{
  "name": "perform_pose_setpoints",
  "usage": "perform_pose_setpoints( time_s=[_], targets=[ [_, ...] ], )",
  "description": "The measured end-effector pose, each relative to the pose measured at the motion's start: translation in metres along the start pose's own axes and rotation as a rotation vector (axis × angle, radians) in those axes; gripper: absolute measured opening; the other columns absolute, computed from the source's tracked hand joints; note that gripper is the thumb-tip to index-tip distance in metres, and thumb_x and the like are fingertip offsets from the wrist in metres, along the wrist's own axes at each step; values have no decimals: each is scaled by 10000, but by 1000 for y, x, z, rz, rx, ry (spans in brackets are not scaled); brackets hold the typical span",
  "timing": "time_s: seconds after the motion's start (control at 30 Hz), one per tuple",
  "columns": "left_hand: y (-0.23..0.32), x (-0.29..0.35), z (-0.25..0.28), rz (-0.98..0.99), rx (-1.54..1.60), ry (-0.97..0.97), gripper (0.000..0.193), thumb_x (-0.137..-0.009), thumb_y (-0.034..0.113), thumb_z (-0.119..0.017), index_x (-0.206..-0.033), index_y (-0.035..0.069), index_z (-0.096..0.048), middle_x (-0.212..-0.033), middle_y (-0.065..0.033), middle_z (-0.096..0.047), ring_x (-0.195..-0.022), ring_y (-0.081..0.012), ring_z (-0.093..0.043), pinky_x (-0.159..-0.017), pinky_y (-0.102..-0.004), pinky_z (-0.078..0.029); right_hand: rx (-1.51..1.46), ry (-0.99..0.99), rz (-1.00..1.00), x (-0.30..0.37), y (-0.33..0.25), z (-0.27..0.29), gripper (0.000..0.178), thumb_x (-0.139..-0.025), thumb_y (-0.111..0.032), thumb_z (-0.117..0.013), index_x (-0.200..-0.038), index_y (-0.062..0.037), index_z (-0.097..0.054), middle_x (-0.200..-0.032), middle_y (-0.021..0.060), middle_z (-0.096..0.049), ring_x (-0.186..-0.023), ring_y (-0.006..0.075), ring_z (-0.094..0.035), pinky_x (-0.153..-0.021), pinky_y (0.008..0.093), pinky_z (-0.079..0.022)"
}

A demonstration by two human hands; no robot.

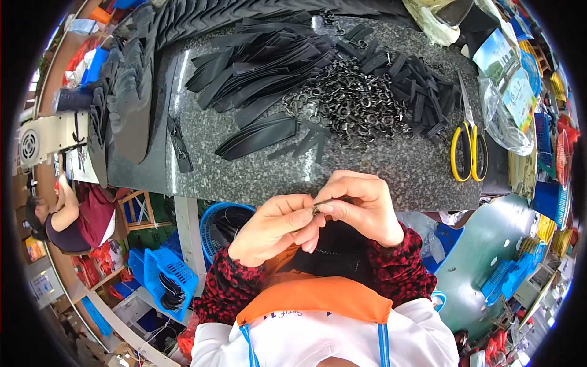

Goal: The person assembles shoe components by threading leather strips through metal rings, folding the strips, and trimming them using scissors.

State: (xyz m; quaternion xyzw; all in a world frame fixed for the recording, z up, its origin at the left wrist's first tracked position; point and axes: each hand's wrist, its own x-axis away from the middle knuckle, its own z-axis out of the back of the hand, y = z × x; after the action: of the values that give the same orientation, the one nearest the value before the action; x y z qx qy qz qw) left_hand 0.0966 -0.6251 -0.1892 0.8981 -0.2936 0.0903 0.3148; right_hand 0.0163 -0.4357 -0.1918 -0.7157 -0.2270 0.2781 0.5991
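Just off the near edge of the stone-topped table [244, 183], my two hands meet over a small black strip [331, 200] with a bit of metal at its end. My left hand [275, 226] pinches the metal end, which looks like a clasp and is mostly covered by fingers. Thumb and fingers of my right hand [365, 205] grip the strip. Beyond them lies a heap of metal clasps [351, 101]. Short black strips [422, 92] are piled to its right, and a few more [309, 144] lie closer to me.
Long black curved pieces [257, 67] lie stacked at the back left. Yellow-handled scissors [469, 147] rest at the right. A finished-looking strap with a clasp [178, 145] lies at the left. Blue baskets [165, 278] stand below, and another person [67, 214] sits at the left.
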Motion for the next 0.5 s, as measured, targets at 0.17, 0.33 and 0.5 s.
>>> perform_pose_setpoints(
  time_s=[0.17,0.33,0.5],
  targets=[
    [-4,12,9,-297,-225,269,114,-951,70,-609,-1020,-17,-583,-809,-88,-648,-727,-124,-619,-681,-255,-515,217,150,-129,-1,-11,-25,138,-892,0,-636,-1016,23,-692,-733,72,-634,-650,130,-616,-582,259,-476],
    [5,15,1,-358,-267,346,92,-953,46,-596,-1006,-24,-569,-870,-99,-674,-801,-138,-649,-738,-248,-529,-53,194,-369,0,-17,-47,256,-1006,-98,-491,-1158,56,-628,-627,9,-532,-543,53,-472,-510,207,-400],
    [9,21,20,-300,-148,314,148,-981,124,-560,-1033,-14,-559,-656,13,-510,-555,-65,-446,-538,-232,-366,-301,241,-447,-7,-12,-58,288,-1023,-138,-473,-1210,53,-581,-642,9,-564,-524,45,-466,-488,197,-379]
  ],
)
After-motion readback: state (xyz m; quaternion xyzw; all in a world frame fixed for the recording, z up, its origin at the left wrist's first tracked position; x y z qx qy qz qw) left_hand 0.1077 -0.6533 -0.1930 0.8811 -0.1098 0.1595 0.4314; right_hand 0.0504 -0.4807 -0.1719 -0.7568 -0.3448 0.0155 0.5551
